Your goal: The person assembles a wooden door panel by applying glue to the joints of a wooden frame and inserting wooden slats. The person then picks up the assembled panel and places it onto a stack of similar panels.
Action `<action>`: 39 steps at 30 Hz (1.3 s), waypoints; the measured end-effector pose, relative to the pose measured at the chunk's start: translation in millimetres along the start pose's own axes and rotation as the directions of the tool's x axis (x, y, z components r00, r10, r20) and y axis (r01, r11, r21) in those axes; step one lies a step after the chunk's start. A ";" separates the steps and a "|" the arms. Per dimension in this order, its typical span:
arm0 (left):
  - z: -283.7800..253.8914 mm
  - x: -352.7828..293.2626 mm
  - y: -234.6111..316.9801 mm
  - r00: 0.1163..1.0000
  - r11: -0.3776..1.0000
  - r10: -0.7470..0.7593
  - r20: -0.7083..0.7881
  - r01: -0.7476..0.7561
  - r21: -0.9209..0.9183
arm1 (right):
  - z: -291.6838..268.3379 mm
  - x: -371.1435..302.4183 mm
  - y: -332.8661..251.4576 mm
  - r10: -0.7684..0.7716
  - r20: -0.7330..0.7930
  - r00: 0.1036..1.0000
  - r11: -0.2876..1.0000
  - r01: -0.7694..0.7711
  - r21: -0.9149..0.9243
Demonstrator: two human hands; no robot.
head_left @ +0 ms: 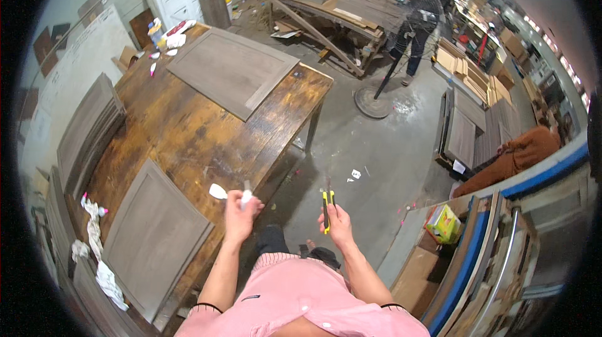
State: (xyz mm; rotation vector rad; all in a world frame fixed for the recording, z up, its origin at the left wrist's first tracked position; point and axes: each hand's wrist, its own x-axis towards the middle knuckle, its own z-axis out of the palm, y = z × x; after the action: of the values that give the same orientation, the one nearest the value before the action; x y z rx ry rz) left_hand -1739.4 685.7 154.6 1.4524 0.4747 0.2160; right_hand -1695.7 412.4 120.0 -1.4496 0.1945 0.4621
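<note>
My left hand (237, 218) is closed over the near edge of the brown wooden table, with a small white object (246, 197) in its fingers, blurred. A white piece (217, 191) lies just beside that hand. My right hand (338, 224) grips a slim yellow-and-black two-handled tool, apparently pliers (326, 211), its tip pointing away from me over the floor. Left of my left hand, a grey-brown cabinet door panel (157, 236) lies on the table. A second framed door panel (232, 67) rests at the table's far end.
Stacked door panels (91, 130) line the table's left side near a crumpled white cloth (94, 230). Bottles (155, 31) stand at its far corner. A pedestal fan (376, 100) and a person (417, 17) are beyond. A yellow-green box (443, 224) sits at right, below a crouching person in brown (517, 155).
</note>
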 end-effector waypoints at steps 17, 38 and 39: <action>140.5 128.9 -95.3 0.909 0.905 -0.406 -0.099 0.384 -0.183 | -1.7 195.7 -87.5 -0.078 0.368 0.927 0.533 0.351 -0.770; 142.8 150.6 -59.0 0.752 0.830 -0.551 -0.362 0.538 -0.148 | 48.3 267.2 -110.6 0.098 0.704 0.704 0.116 0.694 -0.710; 141.6 150.8 -57.1 0.751 0.824 -0.561 -0.349 0.548 -0.144 | 48.7 268.4 -110.5 0.123 0.702 0.702 0.108 0.693 -0.713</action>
State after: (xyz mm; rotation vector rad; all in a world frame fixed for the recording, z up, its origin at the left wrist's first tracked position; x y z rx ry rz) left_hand -1551.7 615.1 78.0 1.1724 1.1971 0.0187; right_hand -1416.1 504.3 118.8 -2.4464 -1.2844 0.7347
